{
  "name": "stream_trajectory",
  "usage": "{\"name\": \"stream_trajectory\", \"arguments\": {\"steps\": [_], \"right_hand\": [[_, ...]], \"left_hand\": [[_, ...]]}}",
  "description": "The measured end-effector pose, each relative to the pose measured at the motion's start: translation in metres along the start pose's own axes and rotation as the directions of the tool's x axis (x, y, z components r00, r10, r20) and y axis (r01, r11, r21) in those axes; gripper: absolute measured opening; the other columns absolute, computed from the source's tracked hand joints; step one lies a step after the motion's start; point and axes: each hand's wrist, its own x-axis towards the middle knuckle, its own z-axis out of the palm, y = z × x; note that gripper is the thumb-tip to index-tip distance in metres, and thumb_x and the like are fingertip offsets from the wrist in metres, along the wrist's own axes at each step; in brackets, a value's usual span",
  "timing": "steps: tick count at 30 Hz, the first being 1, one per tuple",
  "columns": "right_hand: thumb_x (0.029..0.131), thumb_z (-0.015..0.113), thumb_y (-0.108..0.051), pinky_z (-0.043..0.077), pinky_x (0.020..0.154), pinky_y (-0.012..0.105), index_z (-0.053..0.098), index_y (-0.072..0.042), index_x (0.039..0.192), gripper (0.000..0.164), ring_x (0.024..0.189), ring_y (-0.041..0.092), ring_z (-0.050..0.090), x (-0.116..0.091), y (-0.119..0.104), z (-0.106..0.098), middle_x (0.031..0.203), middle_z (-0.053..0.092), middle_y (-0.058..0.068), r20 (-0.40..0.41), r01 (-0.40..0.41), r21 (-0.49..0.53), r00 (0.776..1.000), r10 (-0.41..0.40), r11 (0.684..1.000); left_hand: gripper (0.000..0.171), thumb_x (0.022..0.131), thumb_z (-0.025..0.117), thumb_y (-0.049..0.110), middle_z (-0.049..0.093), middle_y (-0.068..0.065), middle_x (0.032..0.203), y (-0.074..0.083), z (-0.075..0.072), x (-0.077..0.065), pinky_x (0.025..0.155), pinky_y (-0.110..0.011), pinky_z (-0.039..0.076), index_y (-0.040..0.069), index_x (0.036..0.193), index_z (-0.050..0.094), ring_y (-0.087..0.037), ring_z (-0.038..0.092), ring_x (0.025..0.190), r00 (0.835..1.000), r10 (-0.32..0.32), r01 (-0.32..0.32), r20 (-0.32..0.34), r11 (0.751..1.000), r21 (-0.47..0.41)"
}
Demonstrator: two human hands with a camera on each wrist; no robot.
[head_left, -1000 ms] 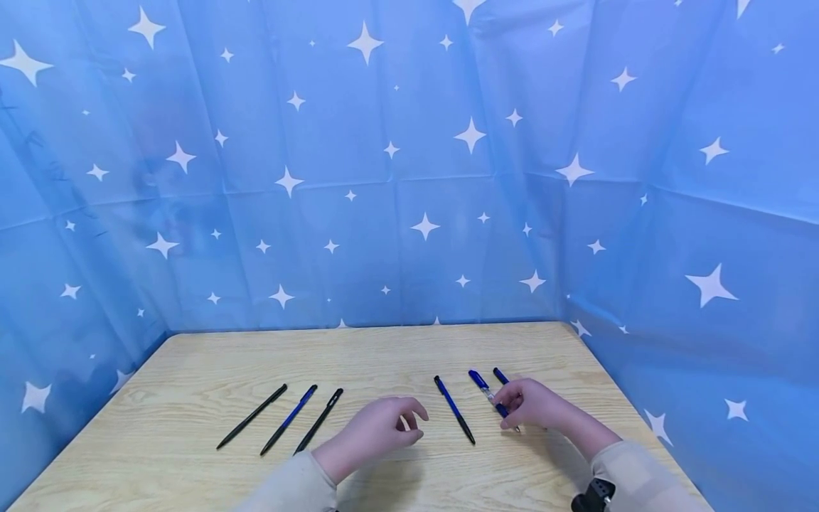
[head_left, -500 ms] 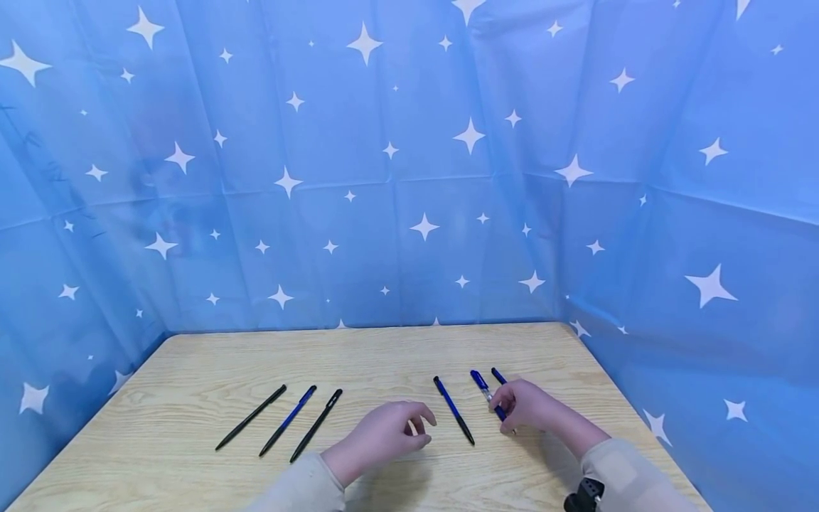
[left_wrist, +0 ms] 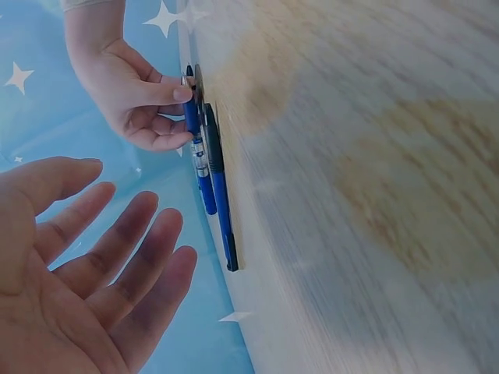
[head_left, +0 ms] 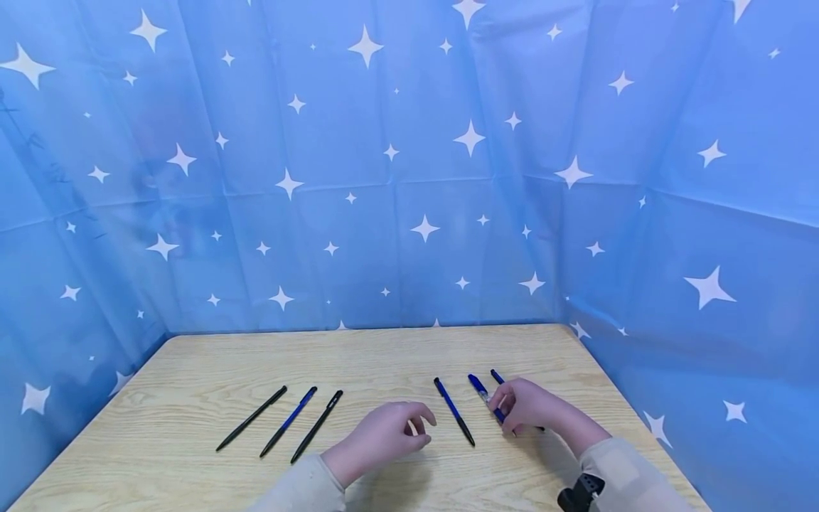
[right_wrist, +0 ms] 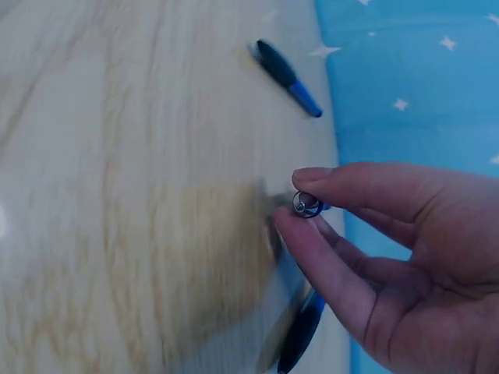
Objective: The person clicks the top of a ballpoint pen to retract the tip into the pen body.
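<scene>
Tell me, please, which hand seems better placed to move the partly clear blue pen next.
Probably the right hand: it pinches that blue pen between thumb and finger, while the left hand hangs apart from it, holding nothing.

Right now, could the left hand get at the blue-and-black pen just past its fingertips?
Likely yes. The left hand holds nothing, and no object shows between it and the blue-and-black pen. The right hand is beyond that, pinching another pen.

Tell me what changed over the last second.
The left grip moved slightly right, toward a blue-and-black pen, uncovering the end of the third pen from the left. The right grip edged left, pinching the clear-bodied blue pen throughout. All else stayed put.
</scene>
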Motion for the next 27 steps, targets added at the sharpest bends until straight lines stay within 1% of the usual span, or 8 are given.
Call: {"name": "stream_trajectory", "arguments": {"steps": [2, 6, 8, 13, 17, 21, 27], "right_hand": [[0.068, 0.074, 0.016, 0.054, 0.057, 0.035, 0.066, 0.001, 0.097, 0.034, 0.064, 0.019, 0.056, 0.000, -0.002, 0.000, 0.083, 0.057, 0.011, 0.006, 0.012, 0.006, 1.000, -0.012, 1.000], [0.071, 0.072, 0.014, 0.054, 0.058, 0.036, 0.065, 0.001, 0.100, 0.033, 0.065, 0.020, 0.058, -0.002, -0.008, 0.002, 0.088, 0.055, 0.011, 0.033, 0.084, 0.034, 0.996, -0.085, 0.996], [0.072, 0.072, 0.014, 0.055, 0.059, 0.037, 0.064, 0.003, 0.102, 0.033, 0.068, 0.021, 0.059, -0.004, -0.014, 0.002, 0.090, 0.055, 0.011, 0.044, 0.111, 0.058, 0.993, -0.113, 0.992], [0.074, 0.074, 0.012, 0.056, 0.063, 0.039, 0.063, 0.004, 0.106, 0.035, 0.076, 0.024, 0.062, -0.008, -0.029, 0.006, 0.094, 0.056, 0.011, 0.061, 0.139, 0.127, 0.987, -0.148, 0.982], [0.075, 0.076, 0.009, 0.056, 0.065, 0.038, 0.064, 0.001, 0.106, 0.034, 0.078, 0.023, 0.063, -0.009, -0.039, 0.011, 0.096, 0.057, 0.010, 0.058, 0.169, 0.120, 0.983, -0.176, 0.978], [0.077, 0.076, 0.008, 0.056, 0.066, 0.037, 0.065, -0.002, 0.106, 0.032, 0.082, 0.023, 0.062, -0.011, -0.049, 0.016, 0.097, 0.058, 0.008, 0.048, 0.206, 0.115, 0.976, -0.212, 0.972], [0.078, 0.076, 0.006, 0.055, 0.066, 0.036, 0.064, -0.002, 0.105, 0.030, 0.083, 0.025, 0.062, -0.014, -0.061, 0.024, 0.100, 0.061, 0.009, 0.023, 0.276, 0.123, 0.960, -0.281, 0.953]], "left_hand": [[0.017, 0.089, 0.071, 0.018, 0.059, 0.017, 0.080, 0.000, 0.000, 0.000, 0.064, -0.022, 0.048, 0.016, 0.105, 0.069, 0.002, 0.056, 0.069, 1.000, -0.005, 0.005, -0.007, 1.000, 0.008], [0.016, 0.089, 0.071, 0.019, 0.059, 0.018, 0.080, 0.000, -0.002, 0.000, 0.064, -0.022, 0.047, 0.017, 0.105, 0.069, 0.002, 0.055, 0.069, 1.000, -0.002, 0.002, -0.017, 1.000, 0.024], [0.016, 0.089, 0.071, 0.018, 0.059, 0.017, 0.080, -0.001, -0.002, 0.000, 0.064, -0.022, 0.047, 0.017, 0.105, 0.069, 0.002, 0.055, 0.068, 1.000, 0.005, -0.005, -0.020, 1.000, 0.024], [0.016, 0.089, 0.070, 0.017, 0.061, 0.016, 0.080, -0.001, -0.006, 0.001, 0.064, -0.023, 0.048, 0.016, 0.105, 0.069, 0.001, 0.056, 0.069, 1.000, 0.014, -0.013, -0.028, 1.000, 0.018], [0.015, 0.091, 0.069, 0.019, 0.061, 0.015, 0.082, -0.001, -0.013, 0.004, 0.064, -0.024, 0.048, 0.018, 0.106, 0.069, 0.000, 0.056, 0.071, 0.999, -0.011, 0.011, -0.035, 1.000, -0.002], [0.018, 0.092, 0.069, 0.022, 0.063, 0.014, 0.085, 0.000, -0.022, 0.006, 0.064, -0.025, 0.049, 0.019, 0.109, 0.068, -0.002, 0.057, 0.074, 0.996, -0.024, 0.023, -0.081, 1.000, -0.011], [0.020, 0.093, 0.067, 0.021, 0.064, 0.013, 0.086, 0.006, -0.035, 0.012, 0.064, -0.028, 0.049, 0.021, 0.113, 0.067, -0.005, 0.059, 0.077, 0.988, -0.035, 0.029, -0.149, 0.999, -0.040]]}}
